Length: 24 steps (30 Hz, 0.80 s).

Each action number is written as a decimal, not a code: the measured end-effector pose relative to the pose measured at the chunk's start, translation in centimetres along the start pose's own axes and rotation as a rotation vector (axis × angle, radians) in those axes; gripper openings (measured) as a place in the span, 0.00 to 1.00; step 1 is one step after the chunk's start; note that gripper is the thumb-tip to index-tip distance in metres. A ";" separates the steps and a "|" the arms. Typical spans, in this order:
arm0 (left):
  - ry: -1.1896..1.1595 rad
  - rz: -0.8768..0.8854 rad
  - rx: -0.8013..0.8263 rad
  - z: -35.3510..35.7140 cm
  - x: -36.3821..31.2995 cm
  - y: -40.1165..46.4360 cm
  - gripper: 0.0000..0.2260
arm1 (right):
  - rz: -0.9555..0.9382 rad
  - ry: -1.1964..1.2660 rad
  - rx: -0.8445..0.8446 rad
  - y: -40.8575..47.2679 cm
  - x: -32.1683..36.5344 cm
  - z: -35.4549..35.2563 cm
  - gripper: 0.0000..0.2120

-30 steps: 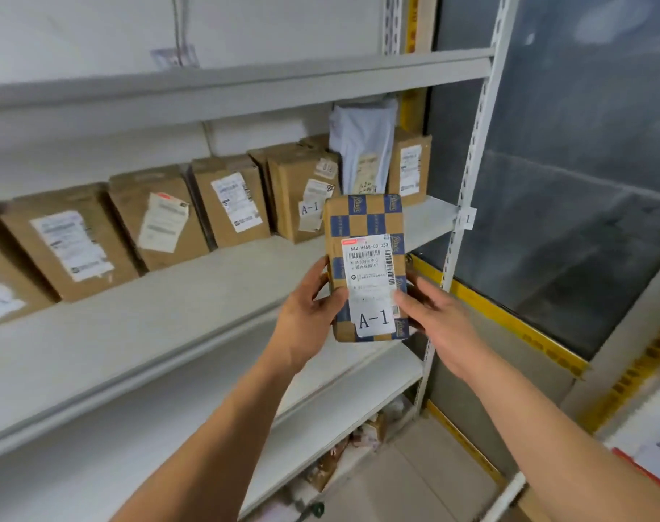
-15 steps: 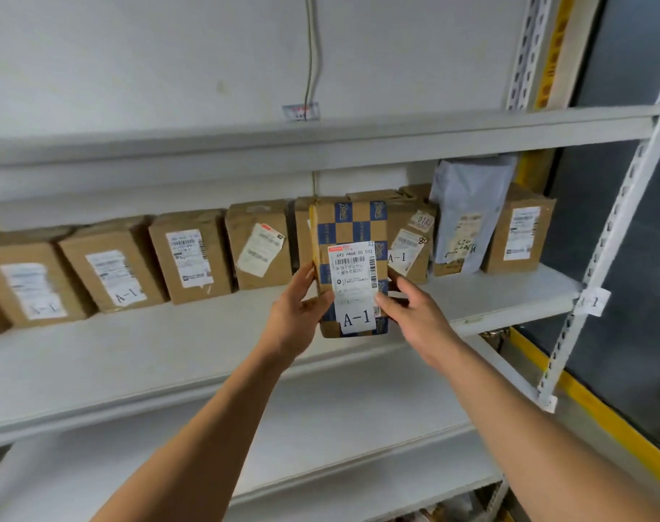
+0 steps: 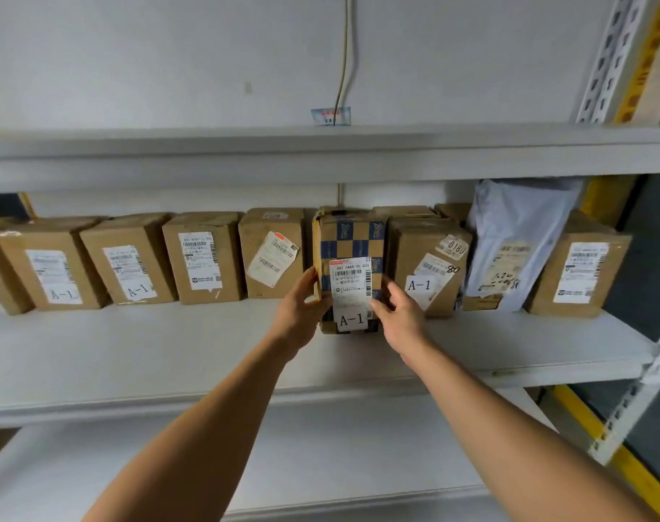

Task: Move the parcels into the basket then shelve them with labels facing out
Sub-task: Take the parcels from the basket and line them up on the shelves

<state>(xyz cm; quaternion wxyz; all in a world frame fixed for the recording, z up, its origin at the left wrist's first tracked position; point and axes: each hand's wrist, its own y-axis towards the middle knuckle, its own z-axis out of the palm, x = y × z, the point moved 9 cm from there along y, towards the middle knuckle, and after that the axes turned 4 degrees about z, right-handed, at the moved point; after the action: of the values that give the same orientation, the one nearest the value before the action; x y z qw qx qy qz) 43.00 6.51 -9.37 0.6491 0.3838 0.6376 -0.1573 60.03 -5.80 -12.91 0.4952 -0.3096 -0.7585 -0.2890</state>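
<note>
Fingers (image 3: 309, 280) of the left hand (image 3: 296, 314) curled round the left edge of the checkered parcel (image 3: 353, 239), fingers (image 3: 390, 292) of the right hand (image 3: 400, 318) curled against its right edge: both grasping the same box, upright, label (image 3: 350, 282) and "A-1" sticker toward the camera.

Taking the checkered parcel as landmark: beneath it, the middle shelf (image 3: 170, 356), with the parcel's foot at or just above the board, contact hard to tell. Behind and to either side, the row of shelved parcels (image 3: 204, 258): four brown boxes to the left, one brown box (image 3: 428, 265) just beside it on the right, then a grey mailer bag (image 3: 516, 235) and a last box (image 3: 580, 269) further right. All labels facing out.

Judged well advanced: most parcels already standing in the row, this one lined up with the gap between its neighbours but forward of them. Left to do, apparently: sliding it back level and letting go. Basket out of view, so any parcels remaining cannot be told.
</note>
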 end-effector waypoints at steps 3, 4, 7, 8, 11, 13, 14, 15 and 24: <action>-0.004 -0.027 0.027 0.2 1.8 1.1 0.26 | 0.022 -0.020 -0.020 1.1 -1.6 0.9 0.30; -0.019 -0.032 0.031 0.2 2.2 1.5 0.27 | 0.022 -0.034 -0.036 1.3 -1.8 1.0 0.30; -0.042 -0.035 0.047 0.2 2.7 2.7 0.29 | 0.008 -0.051 -0.078 2.3 -1.9 1.2 0.28; -0.046 -0.032 0.056 0.3 2.8 3.1 0.29 | 0.012 -0.057 -0.087 2.4 -1.7 1.2 0.27; -0.049 -0.028 0.064 0.4 3.0 3.8 0.29 | 0.010 -0.073 -0.105 2.9 -1.7 1.3 0.26; -0.042 -0.027 0.058 0.3 3.3 4.0 0.29 | 0.002 -0.077 -0.117 3.0 -1.8 1.3 0.26; -0.039 -0.024 0.055 0.3 3.4 4.0 0.29 | -0.002 -0.076 -0.123 2.9 -1.6 1.3 0.25; -0.033 -0.022 0.052 0.2 3.6 4.1 0.29 | -0.015 -0.068 -0.125 2.9 -1.5 1.3 0.25; 0.015 -0.018 0.059 0.1 3.8 4.1 0.31 | -0.027 -0.061 -0.135 2.1 -0.8 1.0 0.24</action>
<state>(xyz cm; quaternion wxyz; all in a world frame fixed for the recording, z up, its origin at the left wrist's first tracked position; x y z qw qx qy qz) 46.42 10.18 -11.75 0.6312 0.3983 0.6410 -0.1792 61.24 -3.85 -13.75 0.4458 -0.3407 -0.7562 -0.3366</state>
